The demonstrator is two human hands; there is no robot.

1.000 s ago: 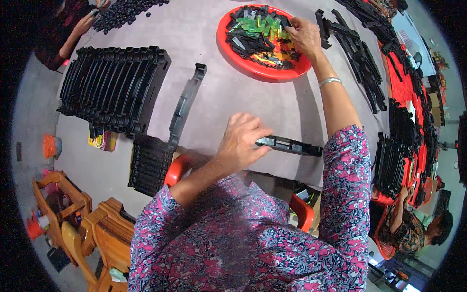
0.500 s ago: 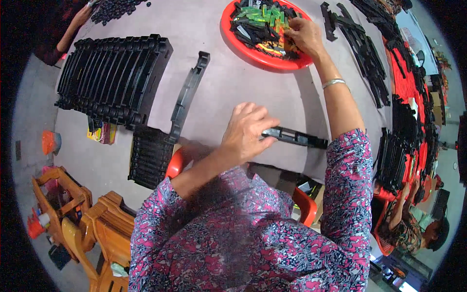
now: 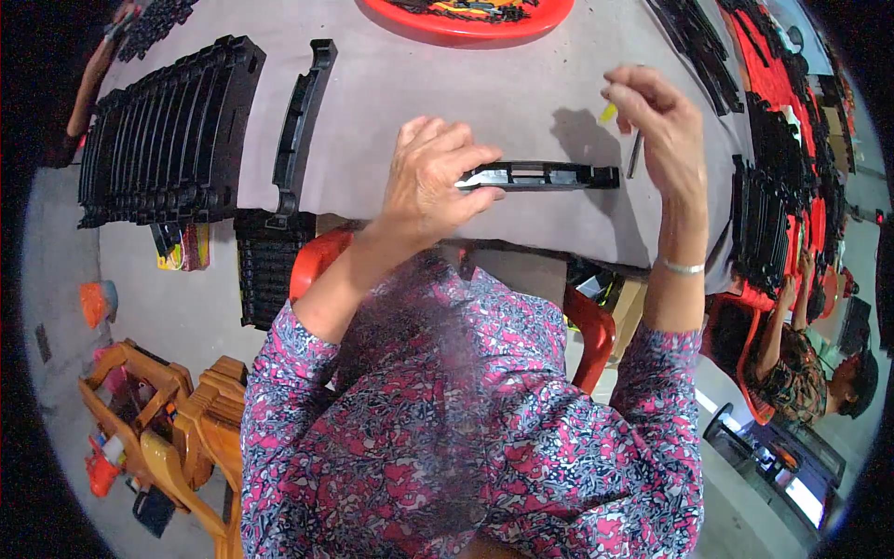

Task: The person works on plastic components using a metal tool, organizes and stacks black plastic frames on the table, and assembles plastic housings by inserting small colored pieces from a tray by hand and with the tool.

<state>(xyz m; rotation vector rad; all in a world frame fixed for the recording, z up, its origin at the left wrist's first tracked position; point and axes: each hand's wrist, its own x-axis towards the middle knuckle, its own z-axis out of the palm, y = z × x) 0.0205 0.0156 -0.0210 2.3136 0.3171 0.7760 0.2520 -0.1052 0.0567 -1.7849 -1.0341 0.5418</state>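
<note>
My left hand [image 3: 430,177] is closed round one end of a long black plastic bracket [image 3: 601,177], which points to the right above the table's near side. Pale grey patches show along the bracket's inner face. My right hand [image 3: 672,130] is raised just right of the bracket, pinching a small yellow-green plastic piece [image 3: 608,113] between thumb and fingers. Below those fingers a thin dark strip [image 3: 635,155] shows; whether it is held or lies on the cloth I cannot tell. A single similar black bracket [image 3: 300,130] lies on the table left of my left hand.
A red basin [image 3: 466,39] with small parts stands at the far side. Stacked black brackets [image 3: 168,135] lie at the left, and more long black parts [image 3: 694,47] at the far right. Wooden chairs [image 3: 154,410] stand lower left. Other people work at both sides.
My right hand has left the red basin and come back toward me with the yellow-green piece. The bracket in my left hand now lies more level. The whole view has shifted.
</note>
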